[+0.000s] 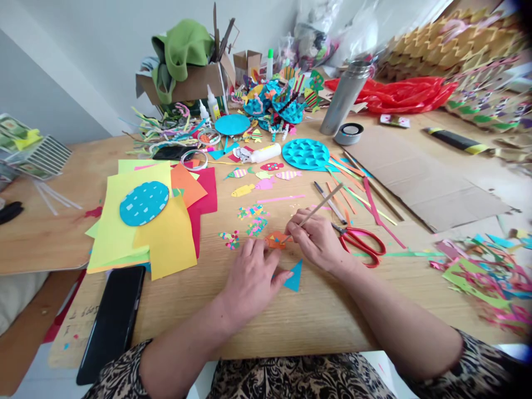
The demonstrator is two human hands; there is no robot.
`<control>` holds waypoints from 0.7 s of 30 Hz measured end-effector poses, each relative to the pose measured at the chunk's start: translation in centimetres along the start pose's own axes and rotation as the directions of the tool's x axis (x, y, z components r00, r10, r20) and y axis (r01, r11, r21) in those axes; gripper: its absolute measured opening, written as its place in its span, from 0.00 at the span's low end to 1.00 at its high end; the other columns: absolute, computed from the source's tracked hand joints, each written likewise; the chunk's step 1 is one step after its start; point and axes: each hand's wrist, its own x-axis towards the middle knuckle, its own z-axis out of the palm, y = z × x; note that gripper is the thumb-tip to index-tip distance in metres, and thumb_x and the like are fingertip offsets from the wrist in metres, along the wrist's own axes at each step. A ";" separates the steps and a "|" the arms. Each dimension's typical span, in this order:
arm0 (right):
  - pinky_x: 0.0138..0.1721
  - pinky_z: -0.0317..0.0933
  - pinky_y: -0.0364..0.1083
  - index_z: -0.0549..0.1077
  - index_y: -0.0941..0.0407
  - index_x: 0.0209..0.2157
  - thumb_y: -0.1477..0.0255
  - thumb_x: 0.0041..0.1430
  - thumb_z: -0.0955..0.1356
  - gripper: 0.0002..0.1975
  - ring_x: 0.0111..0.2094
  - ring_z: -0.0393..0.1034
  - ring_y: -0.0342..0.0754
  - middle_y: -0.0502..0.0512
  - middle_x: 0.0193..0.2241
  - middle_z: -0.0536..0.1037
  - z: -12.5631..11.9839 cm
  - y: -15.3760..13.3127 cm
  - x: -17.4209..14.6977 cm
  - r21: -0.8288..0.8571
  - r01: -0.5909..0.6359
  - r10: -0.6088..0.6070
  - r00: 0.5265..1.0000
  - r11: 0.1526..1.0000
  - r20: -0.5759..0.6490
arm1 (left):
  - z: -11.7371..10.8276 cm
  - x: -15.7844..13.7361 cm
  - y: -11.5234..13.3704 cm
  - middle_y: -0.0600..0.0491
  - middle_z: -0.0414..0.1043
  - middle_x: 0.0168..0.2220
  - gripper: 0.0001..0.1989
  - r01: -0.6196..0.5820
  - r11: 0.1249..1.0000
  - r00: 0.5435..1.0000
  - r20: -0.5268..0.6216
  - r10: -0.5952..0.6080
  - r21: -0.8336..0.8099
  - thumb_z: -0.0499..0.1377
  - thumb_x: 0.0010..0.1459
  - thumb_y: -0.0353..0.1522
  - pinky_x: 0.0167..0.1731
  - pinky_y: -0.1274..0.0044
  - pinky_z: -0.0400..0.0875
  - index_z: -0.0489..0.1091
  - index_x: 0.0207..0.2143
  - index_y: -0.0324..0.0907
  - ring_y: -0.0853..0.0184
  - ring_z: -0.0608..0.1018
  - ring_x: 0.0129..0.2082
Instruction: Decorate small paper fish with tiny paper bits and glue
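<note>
My right hand (318, 239) is closed around a thin wooden stick (322, 204), whose lower tip touches an orange paper fish (275, 239) on the table. My left hand (249, 271) lies spread beside the fish, its fingertips at the fish's near left edge. A blue paper triangle (295, 277) lies by my left thumb. Beyond the hands are small heaps of paper confetti (255, 226) and several cut paper fish, including a yellow fish (243, 190) and a pink fish (265, 184). Red-handled scissors (363, 244) and a pen (330, 202) lie right of my right hand.
Coloured paper sheets (124, 244) and a black phone (112, 316) lie at left. At the back stand a cardboard box (199, 83) and a metal flask (344, 100). Flat cardboard (424, 177) and paper scraps (486, 282) are at right. Another person's arm (29, 338) shows at lower left.
</note>
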 end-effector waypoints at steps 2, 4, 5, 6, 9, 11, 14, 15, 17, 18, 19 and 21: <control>0.34 0.53 0.47 0.64 0.55 0.23 0.74 0.66 0.56 0.17 0.25 0.60 0.45 0.51 0.20 0.69 0.0 -0.1 0.0 0.006 -0.008 0.008 1.000 1.000 -0.003 | 0.0 0.1 0.0 0.44 0.64 0.43 0.20 -0.004 1.000 1.000 -0.003 0.004 -0.001 0.55 0.62 0.46 0.47 0.61 0.68 0.71 0.46 0.41 0.54 0.65 0.46; 0.34 0.53 0.47 0.64 0.55 0.23 0.74 0.66 0.56 0.17 0.25 0.61 0.45 0.51 0.20 0.69 0.0 -0.1 0.0 0.010 -0.008 0.008 1.000 1.000 -0.004 | -0.1 0.1 0.0 0.44 0.64 0.43 0.20 -0.006 1.000 1.000 -0.002 0.006 0.001 0.55 0.62 0.46 0.46 0.61 0.68 0.71 0.46 0.41 0.54 0.65 0.46; 0.34 0.53 0.47 0.64 0.55 0.23 0.74 0.66 0.56 0.17 0.25 0.61 0.45 0.51 0.20 0.69 0.0 -0.1 0.1 0.011 -0.007 0.007 1.000 1.000 0.000 | -0.1 0.1 0.0 0.44 0.65 0.43 0.20 -0.005 1.000 1.000 -0.002 0.005 0.002 0.55 0.61 0.46 0.46 0.61 0.68 0.71 0.47 0.41 0.54 0.66 0.46; 0.34 0.54 0.47 0.64 0.55 0.23 0.74 0.66 0.56 0.17 0.25 0.61 0.45 0.51 0.21 0.69 0.0 -0.1 0.1 0.011 -0.007 0.007 1.000 1.000 0.004 | -0.1 0.1 0.0 0.45 0.65 0.43 0.20 -0.005 1.000 1.000 -0.002 0.005 0.003 0.56 0.61 0.46 0.46 0.61 0.68 0.71 0.47 0.41 0.54 0.66 0.46; 0.34 0.54 0.47 0.64 0.55 0.22 0.74 0.66 0.56 0.17 0.25 0.61 0.45 0.52 0.21 0.69 -0.1 -0.2 0.1 0.009 -0.020 0.020 1.000 1.000 0.014 | -0.1 0.1 0.0 0.45 0.65 0.43 0.20 -0.003 1.000 1.000 0.002 0.003 0.004 0.56 0.61 0.46 0.46 0.61 0.68 0.71 0.46 0.41 0.54 0.66 0.46; 0.34 0.54 0.48 0.64 0.54 0.22 0.73 0.66 0.56 0.18 0.25 0.61 0.46 0.52 0.21 0.69 -0.1 -0.2 0.0 0.009 -0.035 0.035 0.999 0.999 0.019 | -0.1 0.1 0.0 0.44 0.65 0.43 0.20 -0.004 1.000 1.000 0.004 0.004 0.003 0.56 0.61 0.46 0.46 0.61 0.68 0.71 0.46 0.41 0.54 0.66 0.46; 0.34 0.55 0.48 0.64 0.54 0.22 0.73 0.66 0.56 0.17 0.25 0.61 0.46 0.52 0.21 0.69 -0.1 -0.2 0.0 0.015 -0.051 0.051 0.998 0.999 0.026 | -0.1 0.0 0.0 0.44 0.65 0.43 0.20 -0.004 1.000 1.000 -0.001 0.004 0.005 0.56 0.61 0.46 0.46 0.61 0.68 0.71 0.47 0.41 0.54 0.65 0.46; 0.34 0.55 0.48 0.64 0.55 0.22 0.73 0.66 0.56 0.17 0.25 0.62 0.46 0.52 0.21 0.70 -0.1 -0.2 0.0 0.018 -0.055 0.054 0.998 0.998 0.029 | -0.1 0.0 0.0 0.44 0.65 0.43 0.20 -0.004 1.000 1.000 -0.003 0.004 0.008 0.56 0.61 0.46 0.46 0.61 0.68 0.71 0.47 0.41 0.54 0.65 0.46; 0.34 0.55 0.47 0.65 0.55 0.23 0.73 0.66 0.56 0.17 0.26 0.62 0.46 0.52 0.21 0.70 0.0 -0.1 0.0 0.020 -0.062 0.061 0.998 0.998 0.030 | -0.1 0.0 0.0 0.44 0.65 0.43 0.20 -0.001 1.000 1.000 0.000 0.001 0.013 0.56 0.61 0.46 0.45 0.61 0.69 0.71 0.46 0.41 0.54 0.66 0.46; 0.34 0.55 0.47 0.65 0.55 0.22 0.73 0.66 0.56 0.17 0.26 0.61 0.46 0.52 0.21 0.70 0.0 -0.1 0.0 0.020 -0.064 0.064 0.998 0.998 0.029 | -0.1 0.0 0.0 0.45 0.65 0.43 0.20 0.000 1.000 1.000 0.005 -0.001 0.014 0.56 0.61 0.46 0.45 0.61 0.69 0.71 0.46 0.41 0.54 0.66 0.45; 0.34 0.54 0.47 0.64 0.55 0.22 0.73 0.66 0.56 0.17 0.26 0.61 0.46 0.52 0.21 0.70 0.0 -0.1 0.0 0.019 -0.065 0.065 0.998 0.998 0.027 | -0.1 0.0 0.0 0.45 0.65 0.43 0.20 0.002 1.000 1.000 0.009 -0.002 0.015 0.56 0.61 0.46 0.46 0.61 0.69 0.71 0.46 0.41 0.54 0.66 0.45; 0.34 0.54 0.47 0.64 0.55 0.22 0.73 0.66 0.56 0.17 0.26 0.61 0.46 0.52 0.21 0.69 0.0 -0.1 0.0 0.016 -0.062 0.062 0.998 0.998 0.026 | -0.1 0.0 0.0 0.44 0.65 0.43 0.20 0.000 1.000 1.000 0.014 0.000 0.016 0.56 0.61 0.46 0.46 0.61 0.68 0.71 0.46 0.41 0.54 0.66 0.46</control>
